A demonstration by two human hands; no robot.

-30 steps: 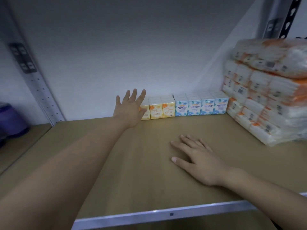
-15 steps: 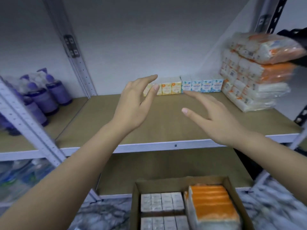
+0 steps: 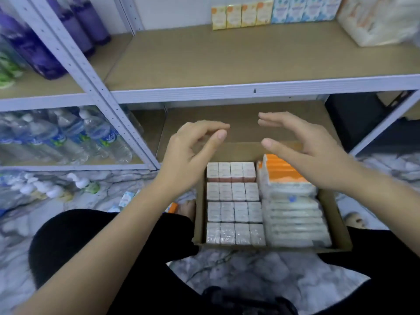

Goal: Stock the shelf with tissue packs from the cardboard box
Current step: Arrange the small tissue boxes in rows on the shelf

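Hands over the cardboard box (image 3: pixel 336 226): my left hand (image 3: pixel 191 153) and right hand (image 3: pixel 306 151) hover loosely curved, holding nothing. Small tissue packs (image 3: pixel 235 203) sit 4 across below. Grab carelessly and that tight row could jam or spill.

- From my remote seat, the far wall of the brown cardboard box (image 3: pixel 270 150) is partly hidden behind my left hand (image 3: pixel 188 155) and right hand (image 3: pixel 316 155).
- On the shelf above the box, the yellow tissue packs (image 3: pixel 241 14) and blue tissue packs (image 3: pixel 304 9) lose their tops to the upper edge.
- Right of those, the white-and-orange wrapped bundle (image 3: pixel 375 19) is blurred and cut off.
- Print on the small white packs (image 3: pixel 234 204) inside the box is too small to read.
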